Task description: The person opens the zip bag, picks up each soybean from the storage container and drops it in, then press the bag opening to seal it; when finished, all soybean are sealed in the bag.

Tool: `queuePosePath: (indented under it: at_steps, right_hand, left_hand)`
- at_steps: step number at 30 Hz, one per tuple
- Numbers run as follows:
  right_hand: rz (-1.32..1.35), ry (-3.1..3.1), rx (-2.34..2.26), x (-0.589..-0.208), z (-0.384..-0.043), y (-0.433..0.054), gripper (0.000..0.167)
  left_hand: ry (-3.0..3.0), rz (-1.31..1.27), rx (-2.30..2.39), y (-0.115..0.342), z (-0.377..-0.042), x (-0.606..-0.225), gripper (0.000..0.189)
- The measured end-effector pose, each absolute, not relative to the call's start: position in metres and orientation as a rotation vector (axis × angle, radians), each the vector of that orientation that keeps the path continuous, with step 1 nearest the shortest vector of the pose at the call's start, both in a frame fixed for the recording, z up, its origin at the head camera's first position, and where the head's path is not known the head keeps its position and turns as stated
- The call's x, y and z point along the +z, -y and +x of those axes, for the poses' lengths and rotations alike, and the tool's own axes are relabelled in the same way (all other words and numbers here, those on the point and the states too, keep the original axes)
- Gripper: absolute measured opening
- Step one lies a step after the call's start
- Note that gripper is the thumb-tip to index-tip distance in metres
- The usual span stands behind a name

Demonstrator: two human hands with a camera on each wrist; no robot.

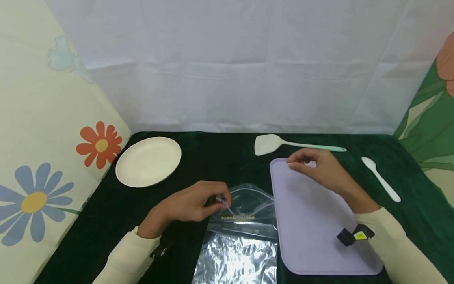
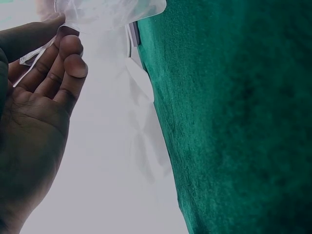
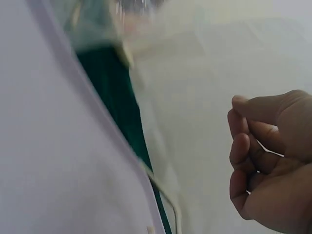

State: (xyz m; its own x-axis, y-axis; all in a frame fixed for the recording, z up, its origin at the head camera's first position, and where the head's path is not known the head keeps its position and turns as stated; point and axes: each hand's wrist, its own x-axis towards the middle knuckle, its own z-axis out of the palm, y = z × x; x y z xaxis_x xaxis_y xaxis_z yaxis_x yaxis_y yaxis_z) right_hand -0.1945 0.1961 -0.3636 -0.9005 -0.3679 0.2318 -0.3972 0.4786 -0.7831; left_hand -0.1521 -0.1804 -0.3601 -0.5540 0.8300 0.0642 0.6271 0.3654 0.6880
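My left hand (image 1: 200, 201) pinches the left side of the mouth of a clear zip bag (image 1: 241, 244). The mouth gapes in a loop toward the purple tray, and a row of small yellow bits or marks shows just below it. In the left wrist view, clear plastic (image 2: 114, 12) rises past the thumb and fingers of that hand. Over the far part of the purple tray (image 1: 319, 221) hovers my right hand (image 1: 315, 165), its thumb and index fingertips together. The right wrist view shows curled fingers (image 3: 239, 151) with nothing visible between them.
A cream plate (image 1: 149, 161) lies at the back left of the dark green cloth. Behind the tray is a white spatula (image 1: 269, 144) with a pale green handle end. Right of the tray lies a white spoon (image 1: 381, 179). A white sheet (image 1: 241, 79) hangs along the back.
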Motion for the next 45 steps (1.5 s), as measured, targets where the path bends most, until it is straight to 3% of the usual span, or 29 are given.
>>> queuePosePath:
  at_steps: [8,18,23,32,45]
  right_hand:
    - [1.040,2.601,1.714,-0.354,-0.165,-0.158,0.010]
    - [1.119,2.615,1.748,-0.353,-0.157,-0.148,0.014]
    - [1.006,2.664,1.548,-0.349,-0.162,-0.159,0.015]
    - [0.651,2.669,0.555,-0.372,-0.213,-0.217,0.007]
    - [0.538,2.887,0.488,-0.403,-0.235,-0.244,0.008]
  left_hand:
    - [-2.337,1.279,0.980,0.180,-0.152,-0.360,0.015]
    - [-2.327,1.278,0.983,0.178,-0.153,-0.360,0.012]
    - [-2.326,1.269,0.983,0.178,-0.152,-0.360,0.011]
    - [-2.328,1.281,0.973,0.178,-0.150,-0.360,0.015]
    - [-2.335,1.280,0.964,0.176,-0.150,-0.361,0.011]
